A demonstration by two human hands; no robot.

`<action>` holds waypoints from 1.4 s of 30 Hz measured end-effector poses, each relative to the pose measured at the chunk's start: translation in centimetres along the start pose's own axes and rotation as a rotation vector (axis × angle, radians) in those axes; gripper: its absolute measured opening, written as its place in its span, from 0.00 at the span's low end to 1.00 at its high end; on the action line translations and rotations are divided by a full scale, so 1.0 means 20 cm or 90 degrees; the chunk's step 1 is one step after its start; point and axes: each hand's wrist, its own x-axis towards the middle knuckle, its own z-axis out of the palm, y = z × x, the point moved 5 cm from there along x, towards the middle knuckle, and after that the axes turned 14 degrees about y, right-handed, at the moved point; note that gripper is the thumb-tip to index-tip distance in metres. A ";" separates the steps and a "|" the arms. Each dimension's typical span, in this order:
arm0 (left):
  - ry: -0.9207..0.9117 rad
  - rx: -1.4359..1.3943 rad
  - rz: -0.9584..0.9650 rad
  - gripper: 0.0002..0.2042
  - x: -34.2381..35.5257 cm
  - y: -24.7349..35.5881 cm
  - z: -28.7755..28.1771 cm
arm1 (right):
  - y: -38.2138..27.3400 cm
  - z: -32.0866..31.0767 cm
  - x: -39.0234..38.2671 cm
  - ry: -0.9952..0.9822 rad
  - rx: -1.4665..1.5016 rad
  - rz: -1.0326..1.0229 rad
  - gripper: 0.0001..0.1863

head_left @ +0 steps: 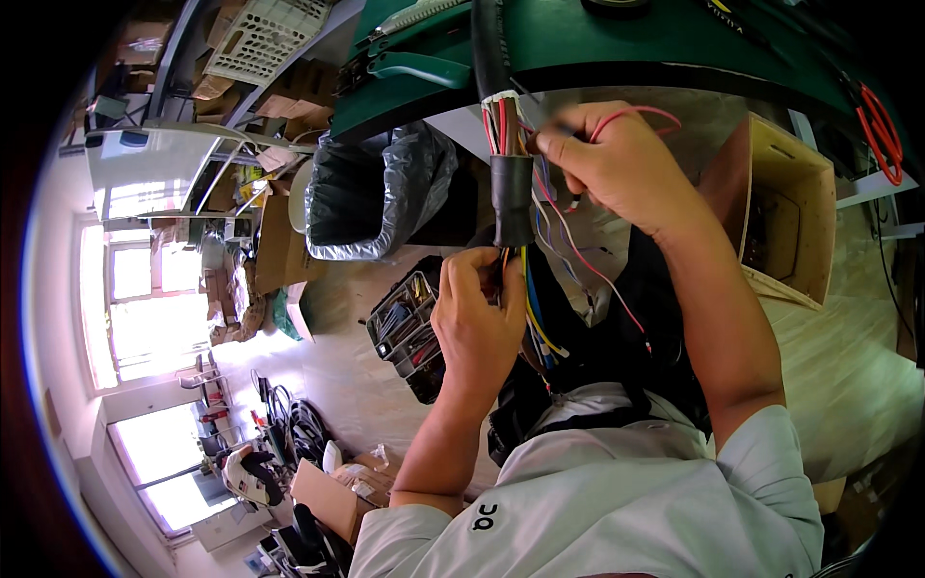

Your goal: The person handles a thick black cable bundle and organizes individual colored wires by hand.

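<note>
A thick black cable (491,53) hangs over the front edge of the green table, its stripped end fanning into coloured wires (504,130). A black sleeve (513,202) surrounds the bundle a little lower. Just under this sleeve, my left hand (480,313) pinches several wires; yellow and blue wires (533,318) hang beside its fingers. My right hand (617,164) is closed beside the bundle above the sleeve, its fingertips smeared by motion. From its grip a red wire (650,113) loops out over the back of the hand. A loose pale wire (597,275) dangles below, ending in a red tip.
On the green table (578,43) lie a green-handled tool (422,67) and red leads (879,135). A lined bin (371,202) stands left, a wooden box (790,212) right. The tool tray (405,323) sits low by my left arm, with cardboard boxes (352,491) behind.
</note>
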 end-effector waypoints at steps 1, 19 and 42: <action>-0.007 -0.006 -0.014 0.11 0.00 0.00 0.00 | 0.02 0.01 0.00 -0.003 0.010 -0.005 0.13; -0.075 -0.030 -0.096 0.23 0.04 0.01 0.05 | 0.06 0.06 -0.03 -0.004 0.102 0.039 0.10; -0.127 -0.038 -0.015 0.18 0.06 0.00 0.10 | -0.04 -0.09 0.08 -0.057 0.177 0.079 0.15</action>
